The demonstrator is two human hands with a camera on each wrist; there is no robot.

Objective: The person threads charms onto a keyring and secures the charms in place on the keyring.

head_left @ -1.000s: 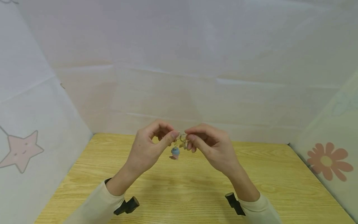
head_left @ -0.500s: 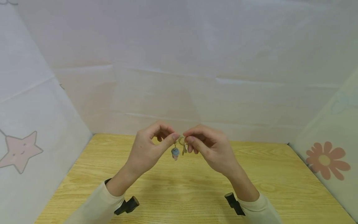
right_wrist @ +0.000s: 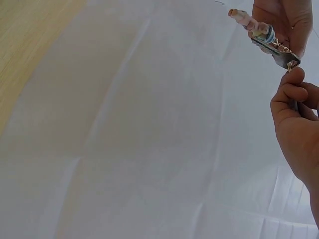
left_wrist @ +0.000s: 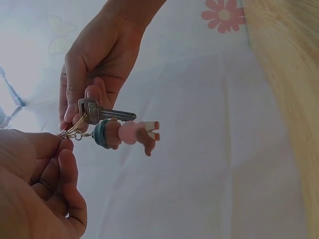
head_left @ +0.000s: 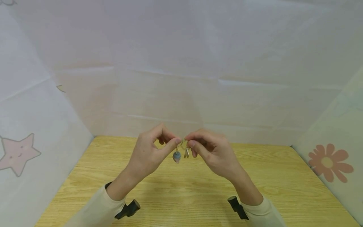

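Observation:
Both hands are raised above the wooden table (head_left: 181,195) and meet at a small gold key ring (head_left: 183,144). My left hand (head_left: 177,141) pinches the ring's left side between thumb and forefinger. My right hand (head_left: 189,142) pinches the right side. A blue and pink figure charm (head_left: 176,156) and a silver key (head_left: 187,153) hang below the ring. The left wrist view shows the key (left_wrist: 102,112), the charm (left_wrist: 124,134) and the ring (left_wrist: 75,128) between my left hand (left_wrist: 62,149) and right hand (left_wrist: 82,117). In the right wrist view the charm (right_wrist: 254,27) sits by my left hand (right_wrist: 286,22).
White paper walls close in the table on three sides, with a pink star (head_left: 17,153) on the left wall and a flower (head_left: 329,162) on the right wall. Black wrist camera mounts (head_left: 127,209) (head_left: 236,206) sit on both cream sleeves.
Both hands have sunk slightly and drawn a little closer together. The key now hangs lower, beside the charm.

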